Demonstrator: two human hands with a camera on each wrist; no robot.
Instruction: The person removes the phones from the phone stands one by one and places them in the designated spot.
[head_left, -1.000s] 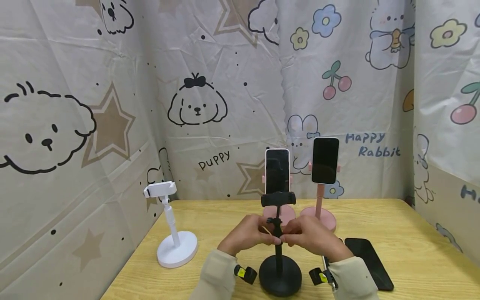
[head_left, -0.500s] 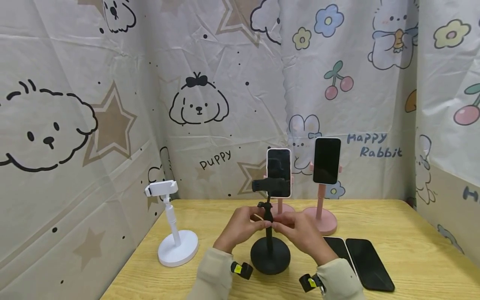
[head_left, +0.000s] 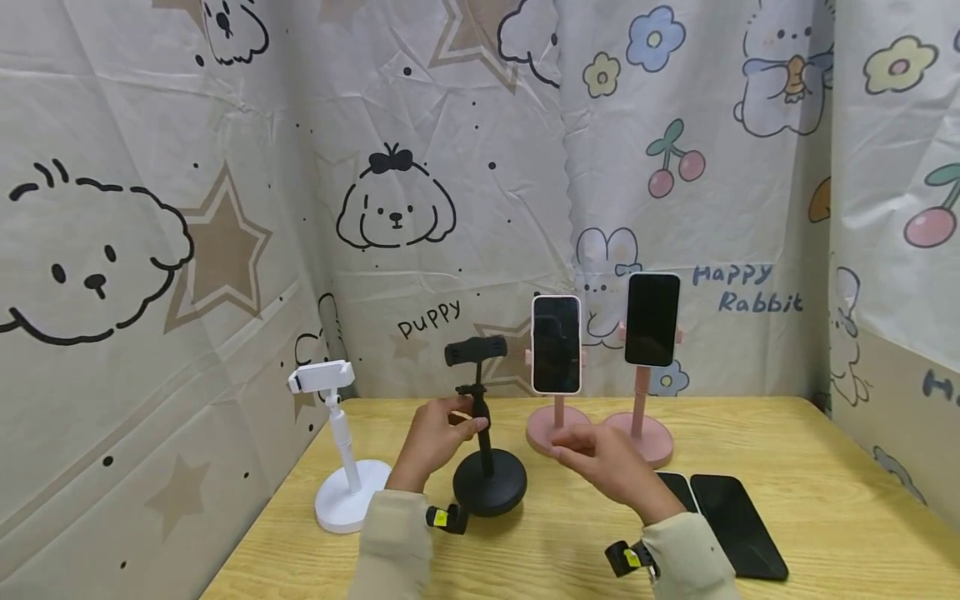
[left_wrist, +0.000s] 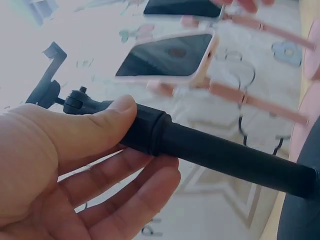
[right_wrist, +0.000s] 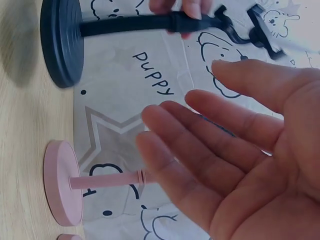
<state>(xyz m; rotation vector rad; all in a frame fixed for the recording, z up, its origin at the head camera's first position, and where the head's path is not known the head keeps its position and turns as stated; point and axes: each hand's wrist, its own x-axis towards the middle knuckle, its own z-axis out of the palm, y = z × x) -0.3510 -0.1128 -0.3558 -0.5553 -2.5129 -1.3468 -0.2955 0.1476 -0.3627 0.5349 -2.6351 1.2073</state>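
Note:
My left hand (head_left: 435, 437) pinches the black phone stand (head_left: 490, 483) by the collar on its pole, thumb on one side and fingers on the other. In the left wrist view the thumb (left_wrist: 122, 106) lies over the collar, just below the ball joint. The stand's clamp (head_left: 476, 350) holds nothing. Its round base is raised off the table, tilted slightly, with its shadow beside it in the right wrist view. My right hand (head_left: 603, 462) is apart from the stand, fingers extended and nothing in them, in front of the pink stands.
A white phone stand (head_left: 342, 442) is at the left. At the back, two pink phone stands (head_left: 538, 429) each hold a phone (head_left: 557, 346). Two dark phones lie flat at the right, the nearer one (head_left: 738, 525) partly beside my right sleeve. Patterned curtains (head_left: 420, 275) enclose the table.
The black phone stand has travelled away from me and to the left in my left hand. My right hand has let go of its pole and now hangs apart from it.

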